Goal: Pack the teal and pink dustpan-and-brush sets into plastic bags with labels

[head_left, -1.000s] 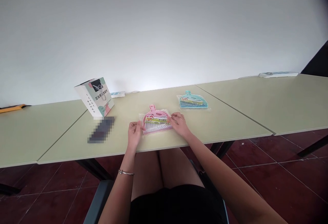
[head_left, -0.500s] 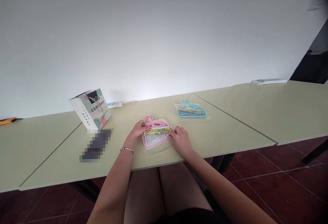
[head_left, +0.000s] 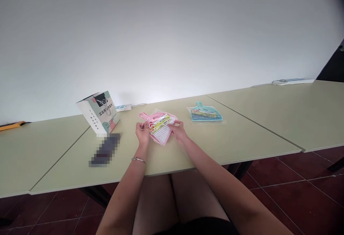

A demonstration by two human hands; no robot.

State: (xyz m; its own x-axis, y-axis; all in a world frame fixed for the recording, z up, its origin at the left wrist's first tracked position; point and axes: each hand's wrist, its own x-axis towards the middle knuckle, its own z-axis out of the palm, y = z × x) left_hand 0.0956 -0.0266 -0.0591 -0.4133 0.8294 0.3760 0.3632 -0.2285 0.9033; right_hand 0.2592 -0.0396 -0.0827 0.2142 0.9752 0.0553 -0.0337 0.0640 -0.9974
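A pink dustpan set (head_left: pixel 162 134) in clear plastic wrap, with white bristles and a printed yellow-green label strip, is between my hands over the table. Its handle points to the upper left and the broad end slants to the lower right. My left hand (head_left: pixel 142 132) is closed on the left edge, below the handle. On the opposite side, my right hand (head_left: pixel 178 130) pinches the right edge near the label's end. A matching teal dustpan set (head_left: pixel 206 113), also wrapped in plastic, lies flat farther right on the table.
The pale green table (head_left: pixel 129 163) has seams between its panels. At the left stands a printed paper bag (head_left: pixel 103 114), with a blurred dark object (head_left: pixel 106 150) before it. A yellow-orange item (head_left: pixel 12 126) lies far left. White power strips (head_left: pixel 294 81) rest along the wall.
The pink dustpan set has turned counterclockwise, its handle swinging left. My right hand has moved up the table with it, and my left hand now grips lower on its left edge.
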